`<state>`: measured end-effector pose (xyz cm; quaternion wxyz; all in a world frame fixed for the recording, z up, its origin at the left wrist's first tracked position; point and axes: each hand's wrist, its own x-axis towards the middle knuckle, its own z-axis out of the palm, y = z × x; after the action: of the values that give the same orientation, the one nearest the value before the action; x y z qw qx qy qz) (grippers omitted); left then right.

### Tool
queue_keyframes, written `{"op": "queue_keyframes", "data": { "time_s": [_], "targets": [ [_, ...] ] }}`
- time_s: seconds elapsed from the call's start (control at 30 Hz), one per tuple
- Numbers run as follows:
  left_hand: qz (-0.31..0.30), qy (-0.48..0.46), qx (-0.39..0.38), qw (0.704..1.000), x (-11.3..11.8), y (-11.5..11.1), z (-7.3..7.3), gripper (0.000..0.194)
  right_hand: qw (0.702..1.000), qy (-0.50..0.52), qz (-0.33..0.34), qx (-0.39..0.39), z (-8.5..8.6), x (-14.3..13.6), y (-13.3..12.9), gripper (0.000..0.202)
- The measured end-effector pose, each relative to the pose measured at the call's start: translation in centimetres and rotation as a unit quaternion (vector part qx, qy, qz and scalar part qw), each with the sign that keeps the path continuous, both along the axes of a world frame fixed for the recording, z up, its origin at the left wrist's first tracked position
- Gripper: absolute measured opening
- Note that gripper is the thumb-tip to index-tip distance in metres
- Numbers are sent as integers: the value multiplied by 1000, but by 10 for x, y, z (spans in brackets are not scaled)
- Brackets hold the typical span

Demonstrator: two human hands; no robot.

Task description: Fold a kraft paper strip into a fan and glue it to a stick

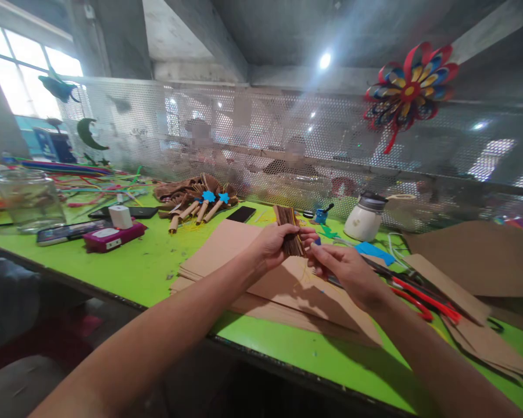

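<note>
My left hand (279, 242) is closed around a bundle of folded brown paper (286, 217), held upright above the brown paper sheets. Close beside it on the right, my right hand (337, 264) has its fingers pinched together, with a small blue piece (317, 241) showing at the fingertips. What else the right fingers hold is too small to tell. Under both hands lies a stack of brown paper sheets (283, 290), with thin yellow strands on top.
Paper fans with blue shapes (208, 197), a black phone (242, 214) and a white jar (364, 217) stand or lie behind. Red-handled scissors (427, 299) and brown paper (475, 255) are at right. A purple box (114, 236) and glass jar (29, 203) are at left.
</note>
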<state>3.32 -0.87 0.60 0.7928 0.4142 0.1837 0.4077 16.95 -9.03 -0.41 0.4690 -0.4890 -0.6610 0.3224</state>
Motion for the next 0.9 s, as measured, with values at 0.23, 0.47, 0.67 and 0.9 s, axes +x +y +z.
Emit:
{"op": "queue_keyframes", "data": {
  "time_s": [0.23,0.47,0.67,0.9],
  "targets": [
    [36,-27,-41,998,-3,2,7,19,996,37,13,-84,-17,-7,8,33],
    [39,-50,-63,996,-11,2,17,23,992,-25,47,-112,-25,0,11,31],
    [76,-78,-62,992,-13,7,16,23,981,-153,65,-104,-28,10,15,29],
    [107,-83,-20,991,-4,5,9,28,995,-88,-31,29,-7,7,8,37]
  ]
}}
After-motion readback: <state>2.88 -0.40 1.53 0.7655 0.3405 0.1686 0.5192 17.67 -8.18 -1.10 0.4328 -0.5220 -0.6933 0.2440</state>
